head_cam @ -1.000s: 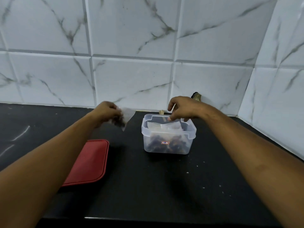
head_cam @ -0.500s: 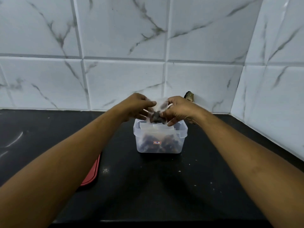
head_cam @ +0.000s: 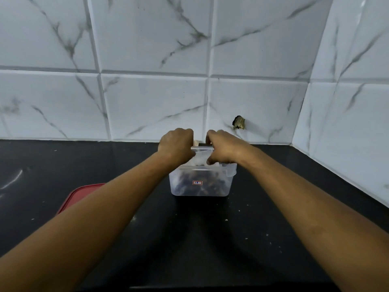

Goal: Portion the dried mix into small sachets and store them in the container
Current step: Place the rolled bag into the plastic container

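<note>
1. On my feed a black tabletop (head_cam: 189,239) fills the lower view, dotted with pale crumbs. Behind it stands a white tiled wall (head_cam: 147,102) with grey marble veins, and it turns a corner at the right. Low on that wall, right of centre, a ragged hole (head_cam: 239,122) breaks one tile.
2. Far left, a red lid (head_cam: 82,193) lies flat on the tabletop. The left forearm partly covers it, and it sits well apart from the container.
3. The left hand (head_cam: 176,145) is curled tight and pinches the left end of a sachet's top strip.
4. The sachet (head_cam: 201,153), clear plastic, hangs between the two hands directly above the open container, with its strip stretched level. I cannot tell what is inside it.
5. The right hand (head_cam: 224,147) is curled the same way and grips the right end of the strip.
6. Beneath the hands a clear plastic container (head_cam: 179,187) stands on the tabletop with no lid on. Dark dried mix (head_cam: 207,188) fills its lower part, and pale plastic shows at the rim. A small red-edged label (head_cam: 197,182) sits on its front wall.
</note>
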Available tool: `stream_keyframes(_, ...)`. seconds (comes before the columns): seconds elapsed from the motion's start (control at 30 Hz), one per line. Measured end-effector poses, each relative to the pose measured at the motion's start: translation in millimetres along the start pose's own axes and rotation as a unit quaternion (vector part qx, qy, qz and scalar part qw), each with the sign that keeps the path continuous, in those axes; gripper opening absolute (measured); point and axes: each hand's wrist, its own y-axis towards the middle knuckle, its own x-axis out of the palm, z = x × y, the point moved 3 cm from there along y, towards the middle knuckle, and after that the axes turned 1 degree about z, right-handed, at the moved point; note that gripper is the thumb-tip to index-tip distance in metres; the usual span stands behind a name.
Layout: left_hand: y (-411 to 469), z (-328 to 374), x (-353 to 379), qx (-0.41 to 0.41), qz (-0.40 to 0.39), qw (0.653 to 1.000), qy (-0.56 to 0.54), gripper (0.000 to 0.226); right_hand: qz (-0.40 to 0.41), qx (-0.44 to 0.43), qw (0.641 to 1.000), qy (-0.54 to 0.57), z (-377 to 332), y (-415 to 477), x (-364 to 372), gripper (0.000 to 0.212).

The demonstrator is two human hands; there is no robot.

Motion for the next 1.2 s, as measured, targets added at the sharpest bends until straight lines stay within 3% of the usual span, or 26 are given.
stream_keyframes(0.1, 5.1, -2.2, -4.1, 0.001, -0.101, 0.991, -0.089, 0.014, -0.060, -0.011, 0.996, 0.060, 1.4, 6.8, -2.6, 0.040)
stream_keyframes(0.2, 4.9, 0.0, 2.0, -0.001, -0.222, 0.973, -0.067, 0.026, -0.148, -0.013, 0.988, 0.030, 0.2, 7.7, 4.8, 0.038)
stream_keyframes(0.33, 7.4, 7.3, 13.0, 0.017, -0.245, 0.969, 0.029, 0.032, -0.156, -0.015, 0.988, -0.008, -0.5, 11.4, 14.0, 0.058)
stream_keyframes(0.53, 8.2, 12.0, 13.5, 0.007, -0.311, 0.950, 0.024, 0.059, -0.176, -0.001, 0.984, -0.035, -0.6, 18.2, 18.4, 0.068)
stream_keyframes(0.7, 3.4, 11.4, 8.3, 0.007, -0.286, 0.958, 0.011, 0.034, -0.145, -0.021, 0.989, -0.028, -0.4, 16.0, 19.2, 0.062)
stream_keyframes(0.83, -1.1, 2.1, -2.4, -0.028, -0.214, 0.970, -0.114, 0.035, -0.092, -0.026, 0.995, 0.023, 5.0, 9.5, 14.6, 0.038)
stream_keyframes(0.93, -3.5, -12.0, -21.8, -0.053, -0.164, 0.965, -0.200, 0.033, -0.035, -0.006, 0.995, 0.088, 4.7, 1.7, -3.0, 0.032)
stream_keyframes(1.07, -15.8, -43.2, -55.0, -0.076, -0.130, 0.961, -0.230, 0.029, 0.027, -0.021, 0.988, 0.151, -13.7, -14.1, -33.5, 0.027)
stream_keyframes(1.2, -42.0, -84.9, -72.9, -0.116, -0.121, 0.955, -0.246, 0.029, 0.018, -0.056, 0.979, 0.197, -52.1, -26.4, -36.1, 0.023)
